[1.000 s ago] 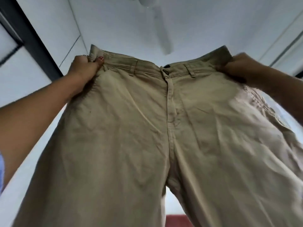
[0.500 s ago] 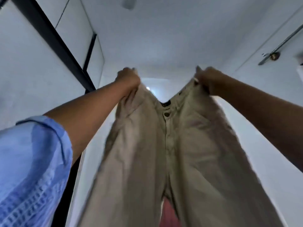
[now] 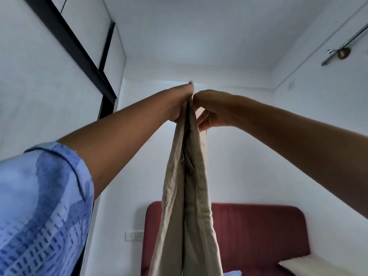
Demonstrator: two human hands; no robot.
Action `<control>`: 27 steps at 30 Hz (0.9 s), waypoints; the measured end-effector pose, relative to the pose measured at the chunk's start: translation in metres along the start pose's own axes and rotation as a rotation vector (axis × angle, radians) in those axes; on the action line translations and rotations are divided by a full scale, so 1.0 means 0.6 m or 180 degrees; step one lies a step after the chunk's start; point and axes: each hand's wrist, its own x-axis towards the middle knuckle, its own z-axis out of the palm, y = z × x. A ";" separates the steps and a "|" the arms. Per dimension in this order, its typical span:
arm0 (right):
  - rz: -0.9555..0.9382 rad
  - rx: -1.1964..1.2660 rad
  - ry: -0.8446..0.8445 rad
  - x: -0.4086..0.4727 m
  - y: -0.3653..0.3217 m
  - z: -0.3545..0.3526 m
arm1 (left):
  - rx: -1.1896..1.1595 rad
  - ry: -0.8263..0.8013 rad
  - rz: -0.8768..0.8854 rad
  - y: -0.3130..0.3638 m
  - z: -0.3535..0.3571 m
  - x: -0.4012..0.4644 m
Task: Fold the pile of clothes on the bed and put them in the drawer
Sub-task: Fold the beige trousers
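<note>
Trousers (image 3: 187,196) hang folded lengthwise, legs together, from your two raised hands, held high before white wall. Your left hand (image 3: 180,105) grips waistband from left, fingers curled round cloth. Your right hand (image 3: 209,108) pinches same waistband from right, fingers bent; hands touch at top. Legs drop past red headboard (image 3: 258,236). White pillow (image 3: 310,265) lies low right. Blue patterned sleeve (image 3: 39,206) covers your left upper arm.

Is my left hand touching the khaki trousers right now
Touching. In the head view the left hand grips the top of the khaki trousers, the fabric coming straight out from under its fingers, with the right hand holding the other side.
</note>
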 end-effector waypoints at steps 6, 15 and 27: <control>-0.0174 0.0314 0.0208 0.010 0.025 0.003 | 0.0235 0.0103 0.0329 -0.019 -0.012 -0.001; 0.0394 -0.0419 -0.0473 0.025 0.003 -0.081 | 0.0081 -0.0540 0.1526 -0.054 -0.016 -0.006; -0.0940 -0.2295 0.1811 0.076 -0.003 -0.064 | 0.0881 0.0911 0.1494 -0.279 0.052 -0.188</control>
